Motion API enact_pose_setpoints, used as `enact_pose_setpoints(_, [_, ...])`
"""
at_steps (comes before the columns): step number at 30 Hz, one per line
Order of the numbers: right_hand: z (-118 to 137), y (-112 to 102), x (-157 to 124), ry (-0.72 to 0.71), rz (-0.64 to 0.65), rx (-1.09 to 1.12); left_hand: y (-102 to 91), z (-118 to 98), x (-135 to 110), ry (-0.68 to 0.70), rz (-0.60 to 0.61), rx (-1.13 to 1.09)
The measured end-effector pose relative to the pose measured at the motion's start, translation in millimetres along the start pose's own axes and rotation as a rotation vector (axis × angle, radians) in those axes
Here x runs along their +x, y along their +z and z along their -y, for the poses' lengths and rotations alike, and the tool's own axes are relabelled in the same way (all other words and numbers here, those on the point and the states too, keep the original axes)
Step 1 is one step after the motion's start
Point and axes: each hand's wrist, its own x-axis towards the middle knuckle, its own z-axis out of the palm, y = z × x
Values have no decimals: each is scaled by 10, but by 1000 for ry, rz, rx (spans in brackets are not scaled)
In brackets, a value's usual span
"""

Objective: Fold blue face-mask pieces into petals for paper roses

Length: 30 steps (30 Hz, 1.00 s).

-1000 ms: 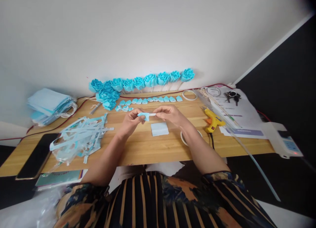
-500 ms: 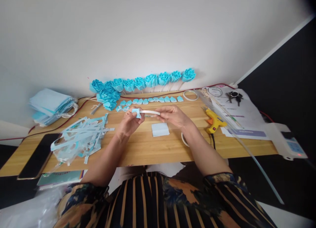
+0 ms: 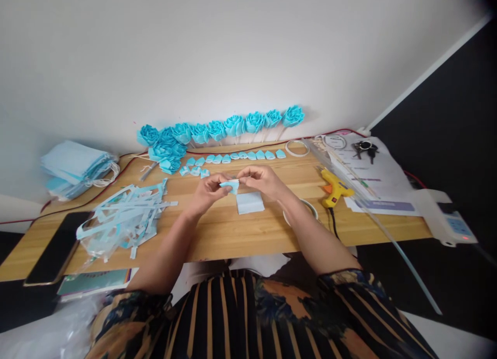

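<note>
My left hand [image 3: 209, 194] pinches a small folded piece of light blue fabric [image 3: 230, 186], its thumb lying along the front. The fingertips of my right hand [image 3: 261, 182] are closed at the right edge of this same piece. What lies between those fingertips is too small to make out fully. Just below the hands, a flat pale blue square of fabric [image 3: 250, 203] rests on the table. Behind them are rows of small folded blue petals [image 3: 251, 155]. A roll of white tape [image 3: 310, 210] lies partly under my right forearm.
Blue fabric roses [image 3: 234, 125] line the wall. Fabric scraps [image 3: 124, 214], a phone [image 3: 58, 247] and stacked face masks [image 3: 75, 164] are on the left. To the right are a yellow glue gun [image 3: 334, 189] with its cord, another tape roll [image 3: 297, 148], keys [image 3: 365, 149] and papers [image 3: 382, 172].
The white strip stretched between my hands no longer shows. My hands have come together, the right fingertips now at the fabric piece. The view has shifted slightly.
</note>
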Motion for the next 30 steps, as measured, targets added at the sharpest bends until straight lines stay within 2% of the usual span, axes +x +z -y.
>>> enact_pose_setpoints(5, [47, -69, -9, 59, 94, 281, -39, -4, 11, 37, -37, -400])
enact_pose_setpoints(10, [36, -70, -17, 93, 139, 436, -31, -1, 14, 26, -38, -541])
enact_pose_setpoints(13, [3, -79, -7, 103, 114, 438, -50, 4, 15, 13, -22, -495])
enact_pose_setpoints(15, [-19, -87, 5, 87, 70, 382, -67, 6, 18, 17, -20, -364])
enact_pose_setpoints(21, [-47, -1, 17, 5, -38, -75, -3, -1, 28, 56, 18, 191])
enact_pose_setpoints(23, [-46, 37, 12, -19, -58, -161, 37, -7, 28, 89, 7, 319])
enact_pose_setpoints(25, [-39, 46, 7, -21, -48, -150, 49, -11, 21, 94, -2, 317])
enact_pose_setpoints(30, [-22, -46, 3, 13, -6, 81, -16, -1, 3, 38, -21, -125])
